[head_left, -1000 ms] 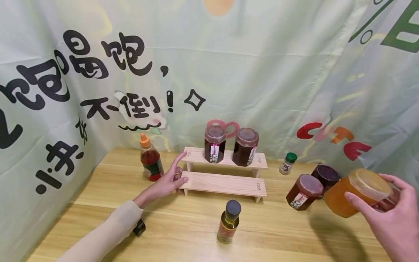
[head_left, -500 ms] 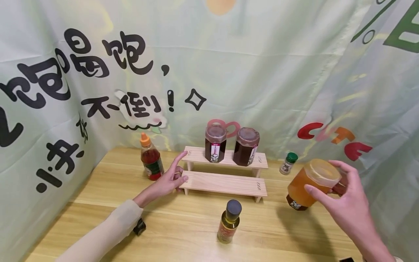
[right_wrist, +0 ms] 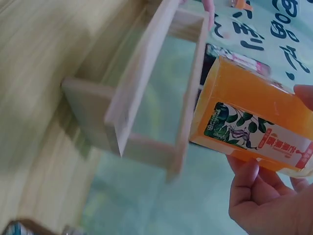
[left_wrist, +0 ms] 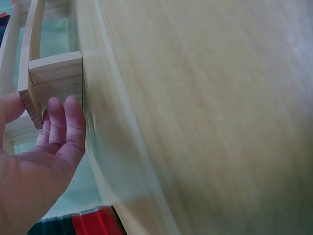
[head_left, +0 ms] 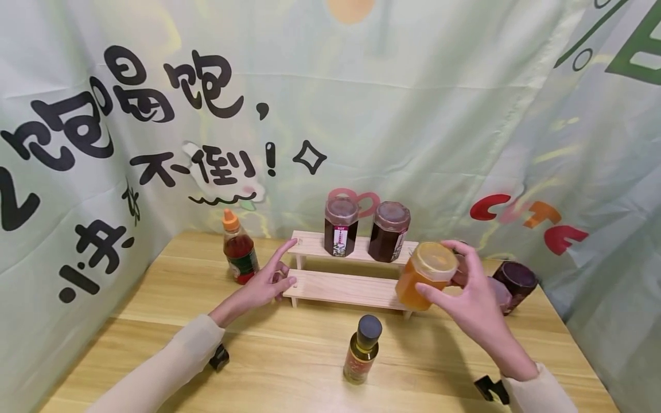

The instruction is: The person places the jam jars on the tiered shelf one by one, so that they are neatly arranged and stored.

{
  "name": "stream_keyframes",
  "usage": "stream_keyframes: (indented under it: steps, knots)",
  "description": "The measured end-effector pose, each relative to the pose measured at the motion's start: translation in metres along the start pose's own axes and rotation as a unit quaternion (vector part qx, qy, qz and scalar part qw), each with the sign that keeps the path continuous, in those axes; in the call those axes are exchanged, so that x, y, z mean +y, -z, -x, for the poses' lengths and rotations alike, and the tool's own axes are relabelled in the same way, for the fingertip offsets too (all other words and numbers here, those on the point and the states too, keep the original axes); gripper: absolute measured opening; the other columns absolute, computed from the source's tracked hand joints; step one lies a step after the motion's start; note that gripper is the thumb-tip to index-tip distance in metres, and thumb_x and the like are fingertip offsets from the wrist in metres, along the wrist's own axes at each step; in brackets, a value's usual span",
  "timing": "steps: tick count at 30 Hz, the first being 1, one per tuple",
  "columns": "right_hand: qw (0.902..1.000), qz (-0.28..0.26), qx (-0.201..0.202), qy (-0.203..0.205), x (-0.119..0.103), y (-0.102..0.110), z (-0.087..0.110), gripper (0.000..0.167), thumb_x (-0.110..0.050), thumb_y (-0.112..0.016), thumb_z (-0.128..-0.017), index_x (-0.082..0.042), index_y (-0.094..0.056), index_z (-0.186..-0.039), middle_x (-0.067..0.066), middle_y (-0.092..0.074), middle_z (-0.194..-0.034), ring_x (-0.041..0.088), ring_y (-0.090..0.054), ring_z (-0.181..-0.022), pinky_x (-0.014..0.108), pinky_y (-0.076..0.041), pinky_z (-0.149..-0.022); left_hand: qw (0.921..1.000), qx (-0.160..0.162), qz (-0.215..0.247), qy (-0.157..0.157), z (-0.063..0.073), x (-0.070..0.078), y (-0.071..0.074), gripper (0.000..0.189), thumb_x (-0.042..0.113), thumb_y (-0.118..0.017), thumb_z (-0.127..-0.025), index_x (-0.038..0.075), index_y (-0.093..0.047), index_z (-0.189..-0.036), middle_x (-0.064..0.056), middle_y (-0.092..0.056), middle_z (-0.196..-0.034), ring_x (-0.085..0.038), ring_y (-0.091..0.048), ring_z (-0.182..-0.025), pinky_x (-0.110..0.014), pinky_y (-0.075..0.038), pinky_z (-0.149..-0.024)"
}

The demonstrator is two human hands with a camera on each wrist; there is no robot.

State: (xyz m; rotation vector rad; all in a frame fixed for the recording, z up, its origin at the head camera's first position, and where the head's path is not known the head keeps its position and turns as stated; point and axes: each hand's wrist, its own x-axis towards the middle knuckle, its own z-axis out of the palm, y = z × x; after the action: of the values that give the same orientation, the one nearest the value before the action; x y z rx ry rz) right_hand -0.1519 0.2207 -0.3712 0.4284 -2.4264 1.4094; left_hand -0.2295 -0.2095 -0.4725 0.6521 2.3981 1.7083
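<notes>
My right hand (head_left: 472, 295) grips a hexagonal jar of amber honey (head_left: 413, 287) by its upper part, thumb on the near side. The jar hangs tilted in front of the right end of a two-tier wooden rack (head_left: 341, 288); in the right wrist view its flowered label (right_wrist: 259, 134) faces the camera. My left hand (head_left: 260, 287) holds the rack's left end, its thumb on the lower board and index finger reaching to the upper one. Its other fingers (left_wrist: 73, 122) curl under the board in the left wrist view. Two dark jars (head_left: 341, 232) stand on the upper board.
A red sauce bottle (head_left: 240, 258) with an orange cap stands left of the rack. In front is an oil bottle (head_left: 360, 355) with a dark cap. At right, a dark jar (head_left: 518, 281) and a reddish jar (head_left: 502, 293) are partly behind my right hand. A printed curtain (head_left: 413, 126) hangs behind.
My right hand has carried the amber jar leftward from the table's right side to the rack's right end. The left hand has stayed at the rack's left end.
</notes>
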Motion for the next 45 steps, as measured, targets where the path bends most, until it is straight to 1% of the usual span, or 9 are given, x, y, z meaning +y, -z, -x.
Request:
stream_keyframes:
  steps: [2, 5, 11, 14, 18, 24, 32, 39, 45]
  knots:
    - [0.9998, -0.009, -0.016, 0.003, 0.002, -0.010, -0.004, 0.087, -0.010, -0.092, -0.091, -0.015, -0.039, -0.160, 0.011, -0.067, -0.129, 0.016, -0.072, -0.100, 0.023, -0.059, -0.081, 1.0000, 0.000, -0.001, -0.001, 0.000, 0.000, 0.000, 0.090, 0.003, -0.065, -0.110, 0.034, -0.014, -0.177, -0.018, -0.052, -0.104, -0.024, -0.055, -0.068, -0.035, -0.059, -0.057]
    - [0.9990, -0.022, -0.038, 0.000, 0.005, -0.024, -0.011, 0.087, -0.015, -0.093, -0.091, -0.018, -0.040, -0.161, 0.009, -0.068, -0.129, 0.020, -0.071, -0.103, 0.029, -0.060, -0.084, 1.0000, 0.000, -0.001, -0.002, -0.001, 0.000, -0.001, 0.090, 0.002, -0.065, -0.110, 0.035, -0.014, -0.176, -0.018, -0.052, -0.104, -0.023, -0.055, -0.068, -0.034, -0.058, -0.056]
    - [0.9967, -0.042, -0.068, 0.011, 0.003, -0.047, -0.021, 0.088, -0.013, -0.096, -0.088, -0.018, -0.044, -0.159, 0.009, -0.069, -0.132, 0.024, -0.070, -0.108, 0.044, -0.060, -0.090, 1.0000, -0.001, 0.002, -0.004, -0.002, 0.000, -0.001, 0.091, 0.002, -0.066, -0.109, 0.036, -0.014, -0.176, -0.018, -0.051, -0.104, -0.022, -0.054, -0.067, -0.035, -0.058, -0.056]
    - [0.9953, -0.050, -0.081, 0.017, 0.003, -0.057, -0.026, 0.088, -0.012, -0.096, -0.087, -0.018, -0.045, -0.158, 0.009, -0.069, -0.133, 0.023, -0.069, -0.110, 0.043, -0.059, -0.093, 1.0000, 0.001, 0.002, 0.000, -0.002, 0.000, 0.000, 0.092, 0.002, -0.066, -0.109, 0.038, -0.015, -0.176, -0.017, -0.052, -0.104, -0.023, -0.055, -0.068, -0.036, -0.059, -0.057]
    - [0.9920, -0.077, -0.098, 0.020, 0.004, -0.072, -0.033, 0.087, -0.008, -0.095, -0.086, -0.015, -0.044, -0.156, 0.009, -0.069, -0.133, 0.024, -0.070, -0.111, 0.036, -0.059, -0.094, 1.0000, 0.000, 0.004, 0.000, -0.003, 0.000, 0.000, 0.091, 0.003, -0.066, -0.109, 0.039, -0.015, -0.176, -0.017, -0.051, -0.105, -0.023, -0.055, -0.068, -0.036, -0.059, -0.057]
    - [0.9834, -0.127, -0.129, 0.012, 0.002, -0.094, -0.040, 0.088, -0.003, -0.094, -0.085, -0.010, -0.036, -0.150, 0.013, -0.068, -0.138, 0.028, -0.071, -0.117, 0.036, -0.060, -0.097, 0.9998, -0.006, 0.007, -0.019, -0.004, -0.002, 0.000, 0.091, 0.002, -0.066, -0.109, 0.031, -0.013, -0.177, -0.019, -0.051, -0.103, -0.021, -0.054, -0.066, -0.034, -0.058, -0.055]
    - [0.9785, -0.146, -0.145, 0.015, -0.001, -0.118, -0.045, 0.087, -0.003, -0.093, -0.086, -0.008, -0.036, -0.152, 0.016, -0.066, -0.138, 0.031, -0.069, -0.117, 0.039, -0.060, -0.096, 1.0000, 0.005, 0.001, 0.005, 0.000, -0.002, -0.001, 0.093, 0.002, -0.066, -0.109, 0.040, -0.014, -0.176, -0.017, -0.052, -0.104, -0.023, -0.055, -0.067, -0.034, -0.058, -0.056]
    - [0.9792, -0.129, -0.153, 0.032, 0.001, -0.129, -0.043, 0.085, -0.003, -0.094, -0.086, -0.012, -0.039, -0.149, 0.013, -0.067, -0.136, 0.027, -0.068, -0.118, 0.039, -0.059, -0.097, 1.0000, 0.004, 0.002, 0.007, 0.003, -0.002, -0.001, 0.092, 0.002, -0.067, -0.109, 0.039, -0.015, -0.176, -0.018, -0.052, -0.105, -0.024, -0.054, -0.068, -0.034, -0.058, -0.056]
    - [0.9835, -0.103, -0.136, 0.061, 0.004, -0.134, -0.042, 0.086, -0.007, -0.098, -0.083, -0.016, -0.045, -0.151, 0.007, -0.066, -0.134, 0.024, -0.067, -0.115, 0.045, -0.060, -0.096, 1.0000, 0.004, -0.006, -0.003, 0.002, -0.002, 0.000, 0.090, 0.003, -0.067, -0.109, 0.034, -0.015, -0.176, -0.019, -0.052, -0.105, -0.024, -0.055, -0.067, -0.035, -0.059, -0.056]
